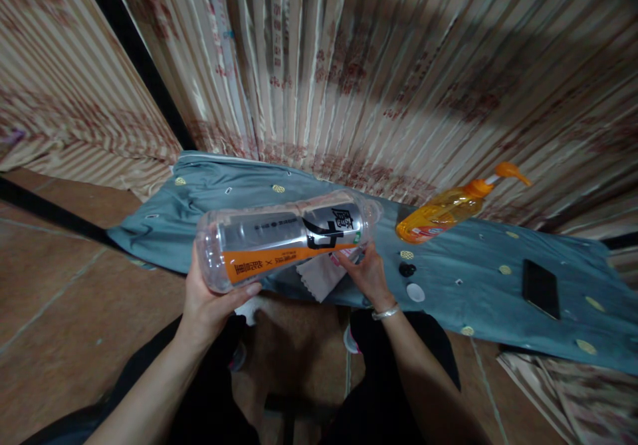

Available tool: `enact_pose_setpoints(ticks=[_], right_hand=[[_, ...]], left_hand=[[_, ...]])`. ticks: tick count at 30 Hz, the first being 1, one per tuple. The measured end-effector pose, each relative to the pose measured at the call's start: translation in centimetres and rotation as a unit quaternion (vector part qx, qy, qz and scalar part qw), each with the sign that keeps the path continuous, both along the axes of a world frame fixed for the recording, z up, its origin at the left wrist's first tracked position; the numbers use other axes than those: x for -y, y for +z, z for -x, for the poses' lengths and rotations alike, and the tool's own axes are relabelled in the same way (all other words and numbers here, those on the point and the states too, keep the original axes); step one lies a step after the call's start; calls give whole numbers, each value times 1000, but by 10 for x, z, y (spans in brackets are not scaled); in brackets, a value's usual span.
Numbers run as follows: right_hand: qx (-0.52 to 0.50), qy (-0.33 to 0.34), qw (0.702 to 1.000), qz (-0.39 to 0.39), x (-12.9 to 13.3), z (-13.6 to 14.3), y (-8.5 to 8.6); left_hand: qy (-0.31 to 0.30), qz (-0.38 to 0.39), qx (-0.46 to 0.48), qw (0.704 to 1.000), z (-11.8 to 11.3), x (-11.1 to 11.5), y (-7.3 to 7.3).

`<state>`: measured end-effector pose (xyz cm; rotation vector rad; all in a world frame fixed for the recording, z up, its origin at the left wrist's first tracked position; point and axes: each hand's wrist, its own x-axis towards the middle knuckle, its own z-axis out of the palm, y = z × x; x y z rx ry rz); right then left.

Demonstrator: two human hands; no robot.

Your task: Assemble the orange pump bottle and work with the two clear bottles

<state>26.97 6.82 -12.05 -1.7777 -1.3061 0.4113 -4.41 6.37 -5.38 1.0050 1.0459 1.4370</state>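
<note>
A large clear plastic bottle (279, 236) with a silver and orange label lies tilted in the air between my hands, above the covered bench. My left hand (212, 299) is closed around its base end, thumb along the lower side. At the shoulder near the neck, my right hand (367, 273) grips from below; some of its fingers are hidden behind the bottle. Under the bottle, beside my right thumb, lies a pale cloth or tissue (321, 277) with a scalloped edge. A pinkish printed piece (343, 255) shows there too, its kind unclear.
The long bench wears a teal patterned cloth (478, 285). On it stand or lie an orange pump bottle (441, 211), a small black object (407, 269), a white round disc (415, 292) and a dark phone (541, 288). Behind hangs a striped curtain (299, 66).
</note>
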Motion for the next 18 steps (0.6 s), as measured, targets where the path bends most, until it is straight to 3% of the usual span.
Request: enact_pose_setpoints(ticks=[6, 11, 18], right_hand=[[4, 0, 1000, -1, 0, 0, -2], [5, 2, 1000, -2, 0, 0, -1], [3, 3, 1000, 13, -1, -1, -1]], left_hand=[[0, 8, 4, 1000, -2, 2, 2], [39, -7, -6, 999, -7, 3, 4], [25, 6, -12, 1000, -5, 4, 6]])
